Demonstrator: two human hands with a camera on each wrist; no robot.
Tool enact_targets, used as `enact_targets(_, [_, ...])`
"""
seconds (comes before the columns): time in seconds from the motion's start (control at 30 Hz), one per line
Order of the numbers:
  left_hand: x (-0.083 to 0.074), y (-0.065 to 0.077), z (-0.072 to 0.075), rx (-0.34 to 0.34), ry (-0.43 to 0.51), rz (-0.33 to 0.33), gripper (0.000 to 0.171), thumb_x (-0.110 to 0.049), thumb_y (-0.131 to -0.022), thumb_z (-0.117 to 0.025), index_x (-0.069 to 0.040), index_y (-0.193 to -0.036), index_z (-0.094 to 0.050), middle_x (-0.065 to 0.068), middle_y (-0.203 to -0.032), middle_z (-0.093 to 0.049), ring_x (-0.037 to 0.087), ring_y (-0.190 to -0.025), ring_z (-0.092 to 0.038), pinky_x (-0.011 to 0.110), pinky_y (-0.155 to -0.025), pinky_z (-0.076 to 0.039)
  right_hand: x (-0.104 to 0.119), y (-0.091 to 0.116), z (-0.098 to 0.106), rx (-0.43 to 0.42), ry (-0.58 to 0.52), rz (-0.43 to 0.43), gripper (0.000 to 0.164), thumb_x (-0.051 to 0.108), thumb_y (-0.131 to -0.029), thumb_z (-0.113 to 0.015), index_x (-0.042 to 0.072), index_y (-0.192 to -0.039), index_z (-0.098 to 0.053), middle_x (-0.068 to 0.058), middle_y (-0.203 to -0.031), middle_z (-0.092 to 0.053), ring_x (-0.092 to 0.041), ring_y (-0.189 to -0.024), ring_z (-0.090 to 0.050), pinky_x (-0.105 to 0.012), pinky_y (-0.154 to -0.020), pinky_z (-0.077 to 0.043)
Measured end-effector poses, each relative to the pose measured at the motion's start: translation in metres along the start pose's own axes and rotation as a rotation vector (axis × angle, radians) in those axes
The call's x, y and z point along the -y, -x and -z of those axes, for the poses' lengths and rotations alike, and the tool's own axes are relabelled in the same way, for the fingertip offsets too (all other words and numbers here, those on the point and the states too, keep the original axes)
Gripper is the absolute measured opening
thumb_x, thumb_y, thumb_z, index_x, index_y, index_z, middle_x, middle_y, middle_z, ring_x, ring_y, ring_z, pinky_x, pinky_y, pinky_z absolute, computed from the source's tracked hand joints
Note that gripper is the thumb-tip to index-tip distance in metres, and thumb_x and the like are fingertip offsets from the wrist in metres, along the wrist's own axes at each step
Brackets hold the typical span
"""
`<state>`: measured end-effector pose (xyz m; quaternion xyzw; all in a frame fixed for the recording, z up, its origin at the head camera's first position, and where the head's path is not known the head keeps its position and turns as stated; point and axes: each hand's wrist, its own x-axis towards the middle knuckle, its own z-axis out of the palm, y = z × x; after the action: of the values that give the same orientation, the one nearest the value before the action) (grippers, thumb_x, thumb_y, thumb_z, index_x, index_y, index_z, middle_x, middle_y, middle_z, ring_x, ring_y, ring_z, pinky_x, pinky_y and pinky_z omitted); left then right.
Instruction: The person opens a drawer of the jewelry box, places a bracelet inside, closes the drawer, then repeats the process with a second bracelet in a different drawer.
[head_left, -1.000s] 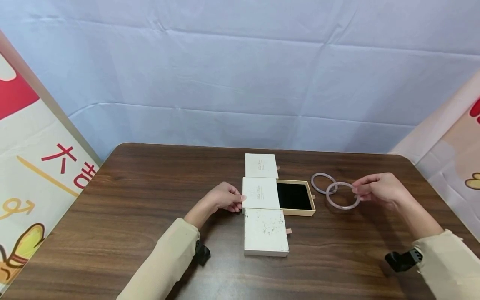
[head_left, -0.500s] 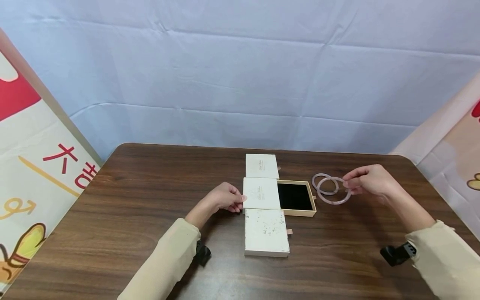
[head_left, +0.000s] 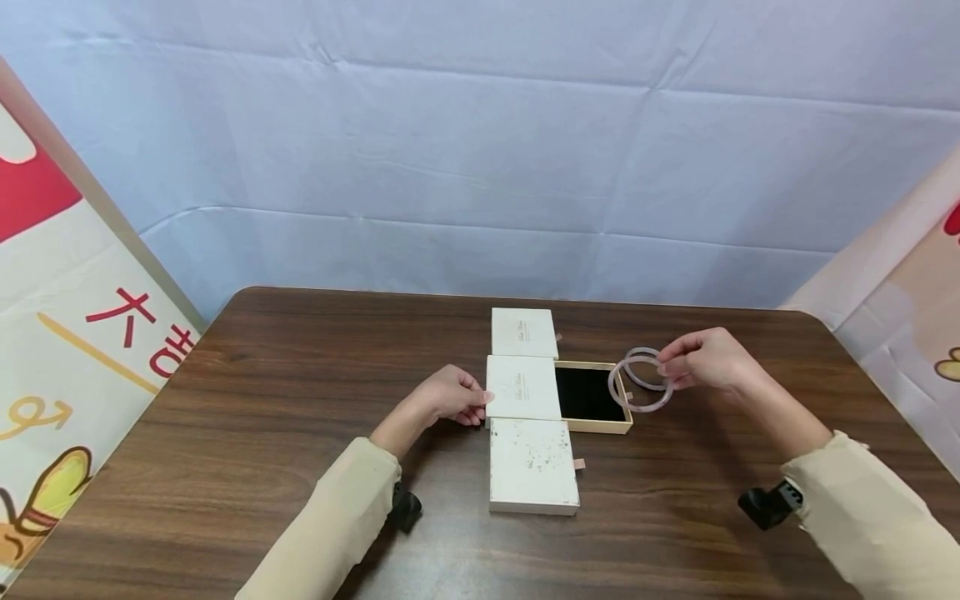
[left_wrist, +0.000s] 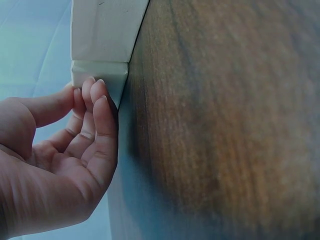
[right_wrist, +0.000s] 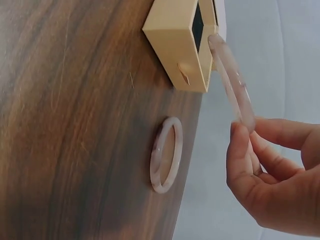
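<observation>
Between thumb and fingers, my right hand (head_left: 705,360) pinches a pale lilac bangle (right_wrist: 234,75), held up at a tilt over the outer end of a drawer (head_left: 596,426). This cream drawer with black lining is pulled out to the right from the middle white jewelry box (head_left: 522,387). A second bangle (right_wrist: 156,152) lies on the table just right of the drawer, partly overlapped by the held one in the head view. My left hand (head_left: 450,395) grips the middle box's left end, thumb at its top edge and fingertips against the side.
One white box (head_left: 522,332) stands behind the middle box and a speckled one (head_left: 534,462) in front, both with their drawers in. All rest on a dark wooden table (head_left: 300,350). A pale cloth (head_left: 480,150) hangs beyond the table's back edge.
My right hand has moved left with the bangle, from beside the lying bangle to the drawer's outer end. My left hand has stayed at the middle box.
</observation>
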<state>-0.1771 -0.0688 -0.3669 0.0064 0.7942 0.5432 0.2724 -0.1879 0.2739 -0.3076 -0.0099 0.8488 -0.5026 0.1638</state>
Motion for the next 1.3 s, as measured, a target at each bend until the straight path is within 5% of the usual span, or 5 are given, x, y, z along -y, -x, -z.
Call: enact_targets(1.3, [-0.002,0.002,0.000,-0.002,-0.009,0.004,0.018,-0.009,-0.089,-0.059,0.002,-0.076,-0.060,0.007,-0.064,-0.058,0.012,-0.053,-0.055,0.023,-0.052,-0.049,0.006,-0.006,-0.024,0.040,-0.024,0.014,0.024,-0.008,-0.080,-0.058,-0.022,-0.100,-0.052,-0.011,-0.077,-0.061,-0.015,-0.062,-0.059,-0.037,-0.064,-0.054])
